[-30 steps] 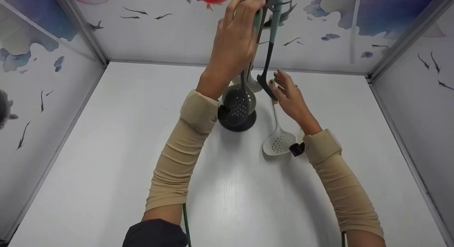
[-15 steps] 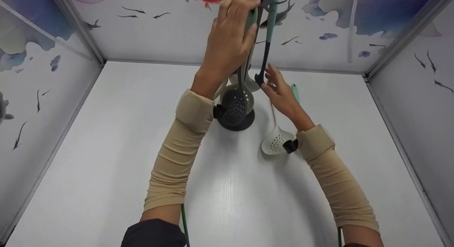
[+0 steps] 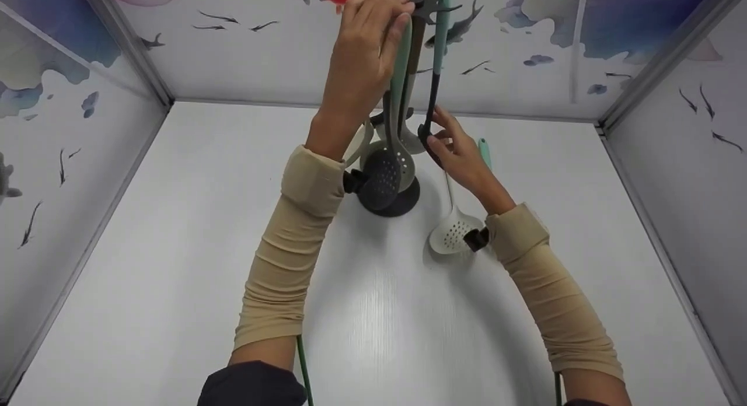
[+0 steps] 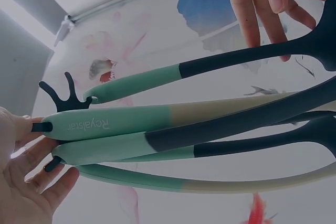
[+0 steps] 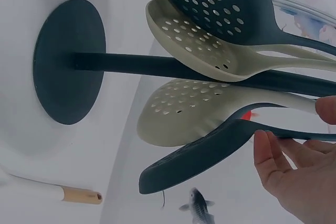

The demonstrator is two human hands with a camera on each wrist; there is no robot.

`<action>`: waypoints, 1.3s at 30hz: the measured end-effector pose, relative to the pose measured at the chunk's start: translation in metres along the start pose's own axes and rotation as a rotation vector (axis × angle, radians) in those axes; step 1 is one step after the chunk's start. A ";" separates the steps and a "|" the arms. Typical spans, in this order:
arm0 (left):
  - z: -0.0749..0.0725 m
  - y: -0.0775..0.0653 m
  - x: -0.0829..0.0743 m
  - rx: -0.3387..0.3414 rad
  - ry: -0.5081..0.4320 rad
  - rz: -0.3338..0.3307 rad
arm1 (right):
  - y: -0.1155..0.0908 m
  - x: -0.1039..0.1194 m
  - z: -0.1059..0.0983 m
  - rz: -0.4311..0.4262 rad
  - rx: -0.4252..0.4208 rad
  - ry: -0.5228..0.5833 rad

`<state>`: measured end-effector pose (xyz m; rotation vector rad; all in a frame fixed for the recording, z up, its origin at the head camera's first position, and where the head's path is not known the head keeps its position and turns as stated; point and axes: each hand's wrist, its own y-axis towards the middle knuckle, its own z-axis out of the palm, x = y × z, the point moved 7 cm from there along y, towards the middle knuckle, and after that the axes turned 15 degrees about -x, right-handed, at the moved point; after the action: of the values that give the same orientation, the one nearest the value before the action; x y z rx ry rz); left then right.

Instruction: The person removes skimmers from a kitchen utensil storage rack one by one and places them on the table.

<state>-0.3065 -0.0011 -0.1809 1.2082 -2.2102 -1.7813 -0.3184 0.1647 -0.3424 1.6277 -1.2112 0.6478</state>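
Note:
A dark utensil stand (image 5: 68,61) with hooks (image 3: 429,6) at its top carries several hanging mint-handled utensils. Among them are a dark skimmer (image 3: 379,181) and pale skimmers (image 5: 184,108). My left hand (image 3: 362,56) is at the top of the stand, thumb and fingers bent about a hook beside the handle ends (image 4: 79,124). Lower down on the right, my right hand (image 3: 461,152) is at the neck of a hanging dark utensil (image 5: 199,156). Its fingers touch the neck from one side, and the thumb lies apart from it in the left wrist view.
A pale slotted utensil (image 3: 455,231) lies on the white table (image 3: 373,312) right of the stand, its handle end (image 5: 84,195) wood-coloured. Behind the right hand shows a mint handle (image 3: 484,152). Patterned panels (image 3: 233,56) enclose the back and sides.
My left hand has shifted left, and the nearest skimmers have swung slightly left with it. The right hand has moved left and in against the dark utensil's neck.

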 end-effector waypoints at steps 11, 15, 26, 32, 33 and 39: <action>0.004 -0.002 -0.004 -0.009 -0.015 -0.009 | -0.014 0.032 -0.020 0.036 -0.129 -0.020; 0.003 -0.001 -0.005 -0.011 -0.010 -0.010 | -0.016 0.031 -0.025 0.039 -0.148 0.018; 0.004 -0.002 -0.007 -0.023 -0.003 0.008 | -0.015 -0.005 -0.035 -0.033 -0.216 0.295; 0.004 -0.003 -0.007 -0.024 -0.004 0.009 | -0.016 -0.002 -0.045 -0.040 -0.253 0.320; 0.003 -0.003 -0.007 -0.025 -0.005 0.011 | -0.016 -0.003 -0.048 -0.042 -0.260 0.317; 0.002 -0.003 -0.008 -0.034 -0.011 0.027 | -0.026 -0.012 -0.066 -0.001 -0.306 0.221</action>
<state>-0.3008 0.0053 -0.1806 1.1596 -2.1822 -1.8118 -0.2902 0.2304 -0.3365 1.2681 -1.0878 0.5918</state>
